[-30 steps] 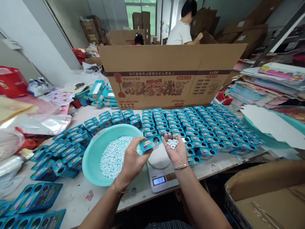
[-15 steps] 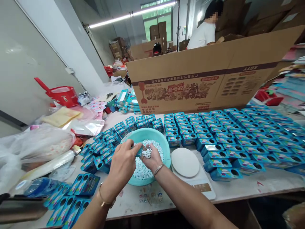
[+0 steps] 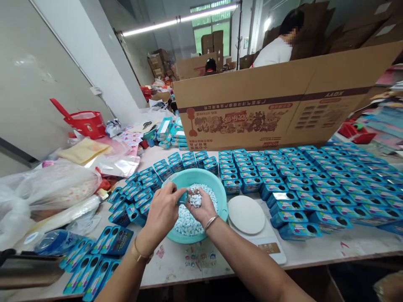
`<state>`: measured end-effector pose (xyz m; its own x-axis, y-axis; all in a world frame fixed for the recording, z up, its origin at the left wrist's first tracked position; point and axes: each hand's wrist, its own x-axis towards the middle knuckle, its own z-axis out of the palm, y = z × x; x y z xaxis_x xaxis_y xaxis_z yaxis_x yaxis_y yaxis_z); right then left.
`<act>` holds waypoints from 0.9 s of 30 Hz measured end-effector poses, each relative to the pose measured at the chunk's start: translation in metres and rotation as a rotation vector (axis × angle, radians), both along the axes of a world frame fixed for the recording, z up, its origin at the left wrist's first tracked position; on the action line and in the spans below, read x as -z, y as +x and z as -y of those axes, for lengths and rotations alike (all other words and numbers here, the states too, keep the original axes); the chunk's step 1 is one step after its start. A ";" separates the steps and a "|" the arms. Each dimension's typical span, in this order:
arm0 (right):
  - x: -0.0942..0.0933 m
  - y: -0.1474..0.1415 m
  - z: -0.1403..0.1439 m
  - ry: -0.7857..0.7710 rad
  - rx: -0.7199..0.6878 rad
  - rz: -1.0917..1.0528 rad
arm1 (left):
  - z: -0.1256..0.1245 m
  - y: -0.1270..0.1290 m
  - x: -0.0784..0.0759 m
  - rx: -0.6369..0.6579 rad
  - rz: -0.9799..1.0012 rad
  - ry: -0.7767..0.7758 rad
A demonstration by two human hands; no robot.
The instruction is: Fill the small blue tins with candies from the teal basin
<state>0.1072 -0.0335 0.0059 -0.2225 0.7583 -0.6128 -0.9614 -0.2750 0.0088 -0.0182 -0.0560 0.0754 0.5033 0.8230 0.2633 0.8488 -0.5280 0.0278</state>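
Observation:
A turquoise basin [image 3: 176,178] holds a heap of small pale blue and white pellets [image 3: 185,224]. Above it my left hand [image 3: 163,208] is closed around a small blue box [image 3: 182,198], mostly hidden by the fingers. My right hand [image 3: 205,208] is cupped palm up over the basin with a small pile of pellets [image 3: 195,200] in it. Its fingertips are at the box, and whether pellets are passing into the box cannot be made out. A white kitchen scale [image 3: 247,214] stands just right of the basin.
Rows of blue boxes with round dark windows [image 3: 297,230] cover the right of the table; more boxes [image 3: 118,241] stand left. A large cardboard carton [image 3: 239,92] rises behind. Plastic bags [image 3: 59,184] and a bottle [image 3: 55,242] lie left. A person [image 3: 277,50] is beyond the carton.
The view has shifted slightly. My hands stay together over the basin, with the right fingers still at the box. The person behind the carton has moved a little.

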 end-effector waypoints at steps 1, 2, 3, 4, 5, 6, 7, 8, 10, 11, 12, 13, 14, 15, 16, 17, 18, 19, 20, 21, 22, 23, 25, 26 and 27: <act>0.001 0.002 0.000 -0.001 -0.003 -0.003 | 0.000 0.000 -0.001 0.003 0.062 -0.009; 0.001 0.005 0.001 0.002 -0.002 -0.008 | 0.000 0.000 -0.001 0.005 0.145 -0.024; 0.001 0.009 0.002 0.007 0.004 -0.014 | -0.001 0.001 -0.002 0.004 0.249 -0.044; 0.000 0.014 0.003 0.015 0.010 -0.020 | -0.001 0.002 -0.002 0.001 0.367 -0.064; -0.001 0.021 0.004 0.027 0.018 -0.025 | 0.000 0.005 -0.001 -0.007 0.492 -0.081; -0.002 0.030 0.006 0.041 0.032 -0.029 | 0.000 0.008 0.000 -0.019 0.614 -0.097; -0.003 0.042 0.009 0.055 0.054 -0.030 | 0.001 0.013 0.003 -0.039 0.728 -0.112; -0.004 0.055 0.012 0.065 0.086 -0.027 | 0.002 0.019 0.006 -0.065 0.829 -0.134; -0.006 0.088 0.021 0.098 0.168 -0.018 | 0.005 0.037 0.014 -0.123 0.986 -0.217; -0.006 0.106 0.027 0.133 0.211 -0.014 | 0.007 0.048 0.019 -0.143 1.044 -0.279; -0.006 0.124 0.033 0.176 0.246 -0.007 | 0.010 0.060 0.024 -0.153 1.086 -0.342; -0.007 0.143 0.041 0.231 0.276 0.004 | 0.012 0.074 0.030 -0.151 1.110 -0.395; -0.006 0.161 0.049 0.281 0.305 0.022 | 0.015 0.087 0.036 -0.137 1.107 -0.433; -0.006 0.178 0.057 0.316 0.336 0.046 | 0.017 0.101 0.042 -0.115 1.078 -0.452; -0.005 0.194 0.065 0.332 0.374 0.069 | 0.020 0.115 0.048 -0.090 1.023 -0.459; -0.004 0.208 0.074 0.328 0.416 0.089 | 0.022 0.128 0.055 -0.064 0.950 -0.457; -0.002 0.220 0.082 0.315 0.459 0.103 | 0.024 0.140 0.061 -0.034 0.868 -0.449; 0.000 0.230 0.089 0.301 0.501 0.111 | 0.026 0.151 0.067 -0.003 0.785 -0.438; 0.002 0.239 0.096 0.289 0.536 0.118 | 0.026 0.160 0.074 0.023 0.706 -0.427; 0.005 0.246 0.101 0.283 0.562 0.127 | 0.026 0.168 0.080 0.047 0.634 -0.414; 0.007 0.251 0.106 0.284 0.580 0.139 | 0.026 0.174 0.087 0.067 0.568 -0.402; 0.009 0.255 0.110 0.285 0.590 0.150 | 0.026 0.179 0.092 0.081 0.508 -0.394; 0.012 0.260 0.115 0.279 0.597 0.164 | 0.025 0.184 0.099 0.101 0.402 -0.393; 0.013 0.262 0.117 0.272 0.596 0.162 | 0.026 0.184 0.100 0.109 0.357 -0.390; 0.013 0.263 0.118 0.265 0.597 0.156 | 0.027 0.182 0.098 0.111 0.322 -0.375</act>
<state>0.3700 -0.1517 -0.0076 0.3579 0.8530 -0.3800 -0.9337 0.3306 -0.1375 0.1642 -0.0833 -0.0221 0.5353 0.8366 0.1161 0.7050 -0.5182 0.4841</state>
